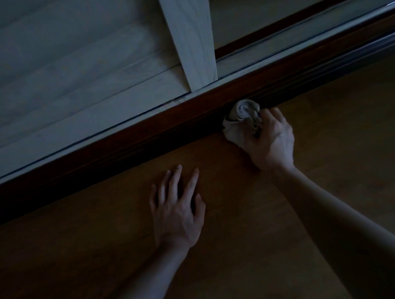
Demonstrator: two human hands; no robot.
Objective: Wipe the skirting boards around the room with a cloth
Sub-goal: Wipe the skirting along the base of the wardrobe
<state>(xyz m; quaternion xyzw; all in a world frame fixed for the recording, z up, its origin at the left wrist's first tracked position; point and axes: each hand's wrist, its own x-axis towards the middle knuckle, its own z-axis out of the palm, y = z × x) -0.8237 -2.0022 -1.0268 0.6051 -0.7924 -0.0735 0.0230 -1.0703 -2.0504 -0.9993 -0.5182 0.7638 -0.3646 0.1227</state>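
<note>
Because the dark reddish-brown wooden skirting board [147, 142] runs along the very bottom of the wall, I am down low over it, and the head view looks steeply down at both my arms reaching forward. The board crosses the scene on a slant, from lower left to upper right, with pale grey wood-grain panelling [54, 53] above it and the brown wooden floor [240, 248] below. A pale upright strip [190, 37] meets the panelling just left of where I am working, and to its right a grey channel [300, 45] follows the top of the board.

I hold the small grey-beige cloth [242, 114] bunched into a wad, I judge so that it makes a firm pad to push into the board's face and into the corner where board meets floor. The wad sits against the lower face of the board, its bottom edge at the floor.

My right hand [270, 140] is closed tightly around the cloth, fingers curled over it and the back of the hand facing up; I cannot make out the thumb clearly.

My left hand [178, 208] holds nothing. It lies spread wide on the floor, near the board but apart from it, fingers [174, 183] straight and fanned, I judge to prop my weight while I lean in. The room is dim, so I cannot tell whether the board shows dust.
</note>
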